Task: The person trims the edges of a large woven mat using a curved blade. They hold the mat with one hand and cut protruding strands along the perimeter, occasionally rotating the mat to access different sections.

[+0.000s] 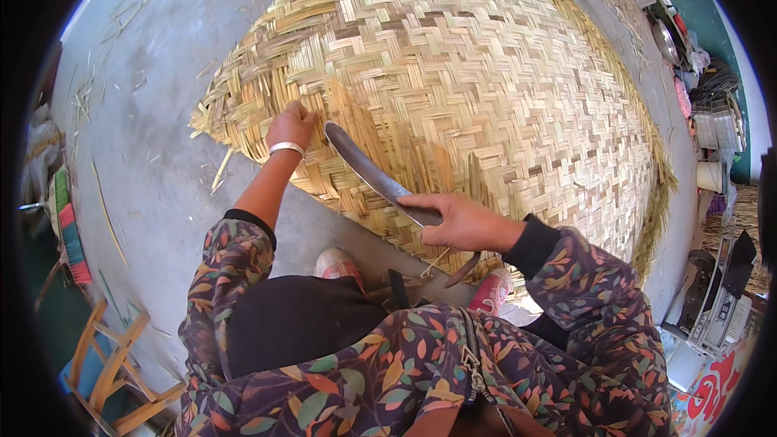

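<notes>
A large mat point(486, 89), woven of flat pale-yellow straw strips, spreads over the floor in front of me. My left hand point(293, 128), with a white band at its wrist, is closed over the mat's near left part, by some loose strips; what its fingers hold is hidden. My right hand point(468, 222) grips a long, curved, dark metal blade-like tool point(368, 171) at its near end. The tool's rounded tip points up and left, close to my left hand. Below my right hand a narrow brown curved strip point(463, 269) shows; I cannot tell whether it joins the tool.
Straw scraps point(83, 101) lie on the grey floor point(166, 146) at the left. A wooden frame point(109, 364) stands at lower left. Household items and a grey machine-like object point(716, 311) line the right side. My pink-and-white shoes point(338, 265) are by the mat's near edge.
</notes>
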Motion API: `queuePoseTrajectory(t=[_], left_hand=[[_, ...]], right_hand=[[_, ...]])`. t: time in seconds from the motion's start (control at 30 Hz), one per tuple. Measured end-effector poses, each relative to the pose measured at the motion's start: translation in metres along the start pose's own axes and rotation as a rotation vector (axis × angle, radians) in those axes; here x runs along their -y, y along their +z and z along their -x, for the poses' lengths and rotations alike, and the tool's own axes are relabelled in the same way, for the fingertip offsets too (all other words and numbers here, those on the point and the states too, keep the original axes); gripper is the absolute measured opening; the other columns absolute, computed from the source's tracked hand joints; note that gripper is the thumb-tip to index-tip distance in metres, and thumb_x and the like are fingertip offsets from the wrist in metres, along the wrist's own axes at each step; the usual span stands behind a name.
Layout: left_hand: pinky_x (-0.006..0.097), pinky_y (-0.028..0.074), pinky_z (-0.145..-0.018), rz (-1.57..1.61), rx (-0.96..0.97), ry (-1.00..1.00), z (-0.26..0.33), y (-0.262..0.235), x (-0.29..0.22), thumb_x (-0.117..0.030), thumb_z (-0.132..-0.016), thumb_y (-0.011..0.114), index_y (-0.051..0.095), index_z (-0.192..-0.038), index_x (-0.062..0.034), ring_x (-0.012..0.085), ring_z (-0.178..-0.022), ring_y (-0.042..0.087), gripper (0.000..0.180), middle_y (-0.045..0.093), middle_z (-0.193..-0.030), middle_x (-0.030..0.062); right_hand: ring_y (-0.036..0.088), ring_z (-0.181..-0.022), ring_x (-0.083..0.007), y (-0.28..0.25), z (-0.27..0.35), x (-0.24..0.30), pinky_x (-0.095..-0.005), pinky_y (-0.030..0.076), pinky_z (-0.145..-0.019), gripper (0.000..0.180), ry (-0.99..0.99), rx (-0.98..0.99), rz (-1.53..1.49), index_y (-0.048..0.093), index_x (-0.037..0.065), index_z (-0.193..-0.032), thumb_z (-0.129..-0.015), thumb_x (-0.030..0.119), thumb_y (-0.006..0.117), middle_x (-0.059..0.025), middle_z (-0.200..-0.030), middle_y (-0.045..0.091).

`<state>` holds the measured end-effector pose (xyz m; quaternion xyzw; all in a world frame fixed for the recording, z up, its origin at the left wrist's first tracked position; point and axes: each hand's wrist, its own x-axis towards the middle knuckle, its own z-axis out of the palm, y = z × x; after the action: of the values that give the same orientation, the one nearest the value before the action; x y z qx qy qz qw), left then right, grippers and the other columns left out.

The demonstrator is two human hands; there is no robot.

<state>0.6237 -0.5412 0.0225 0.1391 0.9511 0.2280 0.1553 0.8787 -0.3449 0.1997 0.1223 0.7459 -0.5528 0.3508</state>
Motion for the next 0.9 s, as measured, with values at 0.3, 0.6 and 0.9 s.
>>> queuePoseTrajectory(t=[0.3,0.6,0.9], left_hand=[[0.026,0.056,-0.051,0.963,0.641,-0.247,-0.004,-0.002,-0.013,-0.022,-0.092,0.065,0.063,-0.107,-0.0005,0.0126,-0.060,0.064,0.026,0.064,-0.078,0.0042],[0.028,0.053,-0.049,0.948,0.435,-0.374,0.021,0.003,-0.010,-0.025,-0.090,0.069,0.063,-0.087,-0.0032,0.0157,-0.055,0.064,0.022,0.063,-0.070,0.0040],[0.022,0.045,-0.045,1.087,0.431,-0.332,0.035,-0.005,-0.010,-0.023,-0.091,0.069,0.065,-0.088,-0.0070,0.0066,-0.052,0.057,0.017,0.058,-0.064,-0.0017]], right_hand=[[0.057,-0.097,-0.0092,-0.005,0.010,0.026,-0.0257,0.047,-0.085,0.061,-0.193,0.257,-0.394,0.043,0.010,-0.146,-0.087,0.010,0.061,-0.0050,-0.120,0.059],[0.033,-0.041,-0.0033,-0.003,-0.031,0.006,-0.0223,0.024,-0.036,0.060,0.039,0.151,-0.777,0.040,0.007,-0.146,-0.089,0.011,0.059,0.0064,-0.059,0.043],[0.041,-0.046,-0.0059,-0.008,-0.073,0.008,-0.0227,0.031,-0.041,0.054,0.129,-0.032,-0.437,0.052,0.006,-0.138,-0.087,0.019,0.063,0.0009,-0.066,0.052]])
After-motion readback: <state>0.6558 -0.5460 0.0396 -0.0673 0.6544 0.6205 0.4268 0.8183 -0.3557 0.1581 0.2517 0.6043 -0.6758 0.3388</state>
